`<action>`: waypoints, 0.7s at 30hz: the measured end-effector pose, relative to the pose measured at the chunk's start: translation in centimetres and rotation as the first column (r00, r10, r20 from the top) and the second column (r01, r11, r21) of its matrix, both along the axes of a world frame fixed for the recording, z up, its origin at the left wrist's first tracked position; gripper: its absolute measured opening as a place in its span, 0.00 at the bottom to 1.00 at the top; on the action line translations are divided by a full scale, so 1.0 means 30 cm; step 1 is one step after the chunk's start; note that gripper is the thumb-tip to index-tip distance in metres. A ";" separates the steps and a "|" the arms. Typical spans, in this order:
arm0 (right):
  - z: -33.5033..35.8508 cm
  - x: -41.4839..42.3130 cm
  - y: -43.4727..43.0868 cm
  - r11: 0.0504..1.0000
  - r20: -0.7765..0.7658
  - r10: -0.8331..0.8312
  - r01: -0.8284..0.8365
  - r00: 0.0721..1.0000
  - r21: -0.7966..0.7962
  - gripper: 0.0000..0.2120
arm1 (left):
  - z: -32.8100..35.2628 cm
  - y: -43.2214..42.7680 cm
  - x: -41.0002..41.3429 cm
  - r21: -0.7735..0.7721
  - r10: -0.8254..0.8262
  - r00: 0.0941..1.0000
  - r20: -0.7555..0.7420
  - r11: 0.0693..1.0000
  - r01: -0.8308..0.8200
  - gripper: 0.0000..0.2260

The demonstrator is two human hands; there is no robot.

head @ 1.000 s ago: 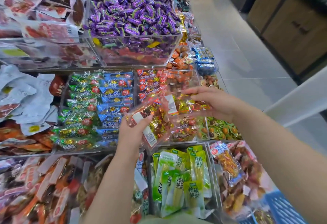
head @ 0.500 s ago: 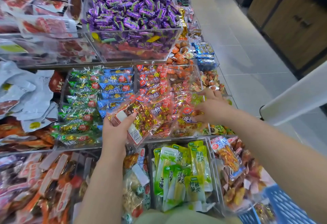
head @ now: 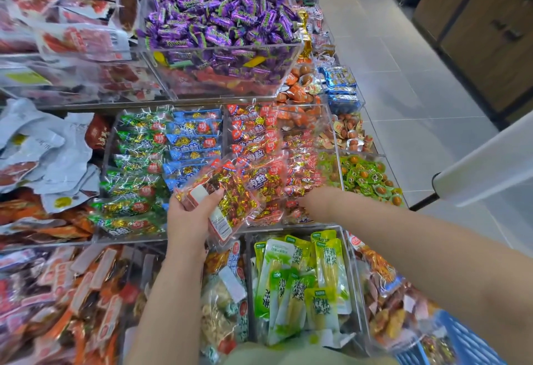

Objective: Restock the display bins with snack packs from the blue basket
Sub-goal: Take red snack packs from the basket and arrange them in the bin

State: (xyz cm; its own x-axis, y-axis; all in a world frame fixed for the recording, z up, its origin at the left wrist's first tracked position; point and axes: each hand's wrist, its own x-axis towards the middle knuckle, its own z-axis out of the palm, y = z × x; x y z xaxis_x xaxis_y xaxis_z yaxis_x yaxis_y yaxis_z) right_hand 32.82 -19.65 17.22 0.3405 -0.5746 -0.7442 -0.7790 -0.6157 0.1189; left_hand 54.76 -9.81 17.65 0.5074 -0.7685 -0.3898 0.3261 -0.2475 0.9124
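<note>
head view, restocking in progress. the left hand [head: 189, 217] grips a clear pack [head: 230, 191] of red-and-gold wrapped pieces, thumb pressed across its upper face beside the white label and fingers curled beneath. the pack is tilted and held just above the front left corner of the red-pack bin [head: 336, 148]. the right hand [head: 313, 201] reaches into the front of that bin, its fingers buried among the red packs [head: 259, 140], so whether they are spread flat or pinching a pack cannot be told. the bin is well filled, with packs heaped from back wall to front edge, which suggests this compartment is nearly done. the held pack is not yet set down, and placing it appears to be the step in hand. the neighbouring compartment of green and blue packs [head: 150, 163] and the upper bin of purple sweets [head: 219, 18] also look full. only a corner of the blue basket [head: 473, 344] shows at lower right, so the stock left in it cannot be counted and the remaining work cannot be judged beyond this one pack.
</note>
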 end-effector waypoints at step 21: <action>-0.141 0.003 -0.023 0.975 -0.055 -0.206 0.200 0.977 -0.092 0.24 | -0.017 -0.005 -0.008 0.008 -0.047 0.998 0.032 0.999 0.047 0.20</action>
